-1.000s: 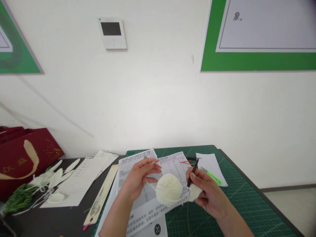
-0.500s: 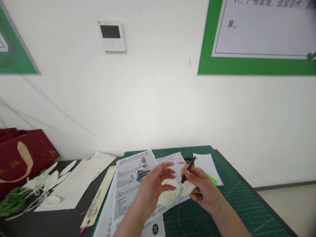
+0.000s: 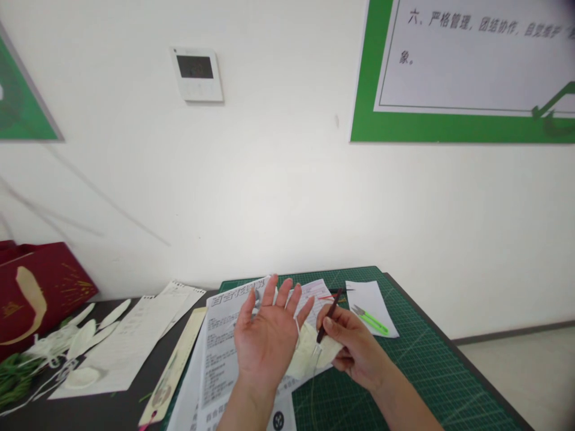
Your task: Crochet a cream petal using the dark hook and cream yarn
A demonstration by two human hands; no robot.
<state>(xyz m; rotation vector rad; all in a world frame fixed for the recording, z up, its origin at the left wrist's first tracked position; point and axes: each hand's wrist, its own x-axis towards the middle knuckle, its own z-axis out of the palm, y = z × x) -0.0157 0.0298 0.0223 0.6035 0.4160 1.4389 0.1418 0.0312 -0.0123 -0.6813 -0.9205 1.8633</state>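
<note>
My left hand (image 3: 267,338) is raised over the printed pattern sheet, palm toward me and fingers spread. A white yarn strand (image 3: 297,325) runs by its little finger toward the cream crocheted piece (image 3: 302,359). My right hand (image 3: 353,341) grips a dark brown crochet hook (image 3: 329,314), slanted with its lower end at the crocheted piece. The same hand's fingers also hold the right edge of that piece. Something clear and shiny lies at the hook's lower end; I cannot make out its detail.
Printed sheets (image 3: 220,353) lie on a green cutting mat (image 3: 431,371). Bright green thread snips (image 3: 372,320) rest on white paper (image 3: 366,290). To the left are a cream ruler-like strip (image 3: 173,371), white crocheted petals (image 3: 114,312), green yarn (image 3: 15,380) and a red bag (image 3: 58,272).
My left hand has turned palm toward me and spread its fingers, with yarn by the little finger. The right hand keeps its hold. The view has shifted slightly.
</note>
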